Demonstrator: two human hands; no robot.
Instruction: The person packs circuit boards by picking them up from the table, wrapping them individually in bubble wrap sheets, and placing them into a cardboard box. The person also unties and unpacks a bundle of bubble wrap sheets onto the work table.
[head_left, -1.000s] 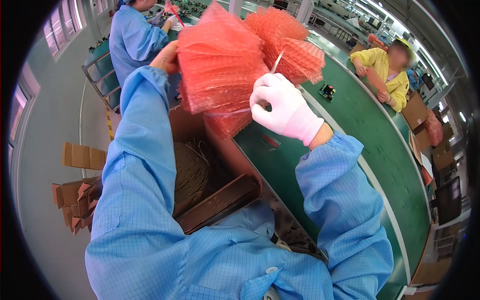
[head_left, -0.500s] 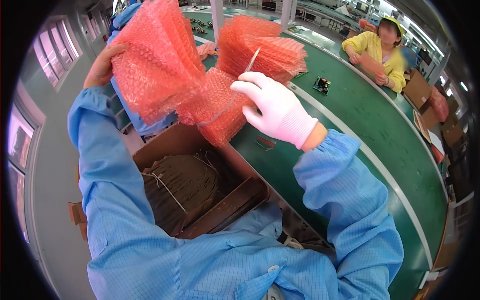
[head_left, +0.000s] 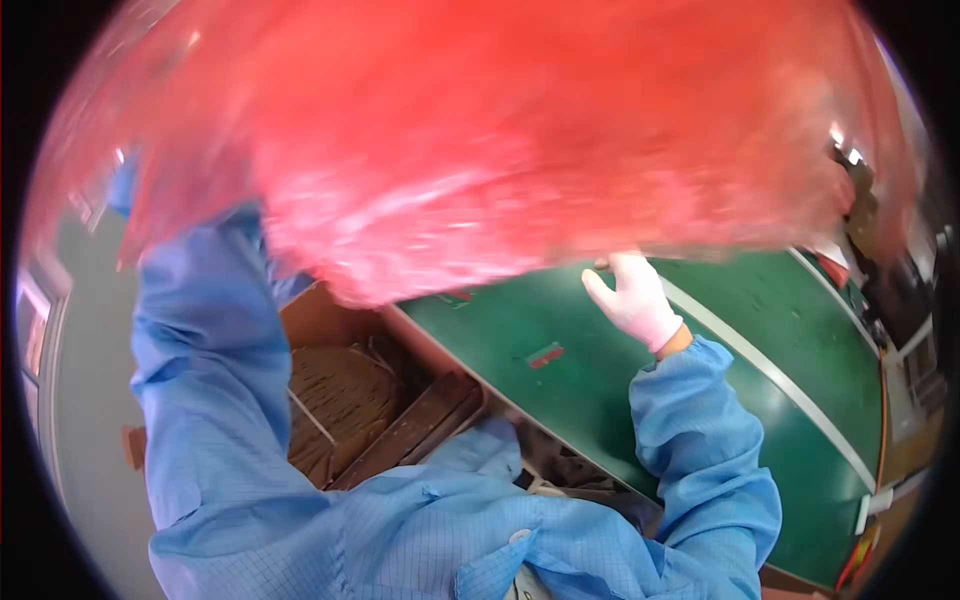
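Red wrap at twelve o'clock hides the left hand and partly the right hand at three (I cannot tell either grip).

Left arm raised, left hand hidden; right hand gloved, thumb apart, wrist bare.

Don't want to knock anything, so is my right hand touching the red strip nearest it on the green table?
Apart. The head view shows green table between your right hand and the red strip.
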